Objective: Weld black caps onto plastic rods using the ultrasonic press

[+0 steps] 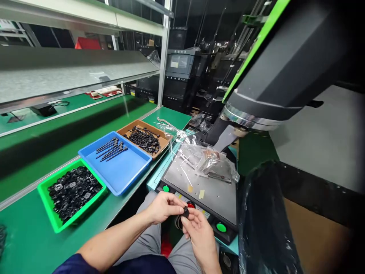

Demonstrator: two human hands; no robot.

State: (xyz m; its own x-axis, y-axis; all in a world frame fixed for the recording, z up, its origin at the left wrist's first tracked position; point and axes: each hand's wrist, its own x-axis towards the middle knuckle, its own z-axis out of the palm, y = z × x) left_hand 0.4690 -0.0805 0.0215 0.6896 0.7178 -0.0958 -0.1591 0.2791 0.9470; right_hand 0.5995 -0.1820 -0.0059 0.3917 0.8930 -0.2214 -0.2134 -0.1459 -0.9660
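Note:
In front of my lap, my left hand (166, 207) and my right hand (199, 233) meet with fingers closed on a small black part (185, 212). Thumbs and fingertips of both hands pinch it from either side, hiding much of its shape. To the left, a green tray (54, 220) is full of small black plastic pieces (73, 190). Beside it, several long thin black pieces with knobbed heads (111, 148) lie in rows in a blue tray (125, 173). A brown tray (134, 127) behind holds a jumbled heap of similar black pieces (144, 139).
Beyond my hands stands a press-like machine with a metal plate (179, 173), green buttons (221, 227) and a red button (190, 205). Clear plastic bags (212, 161) lie on the plate, under the dark machine head (256, 110). A black plastic bag (265, 220) hangs at right.

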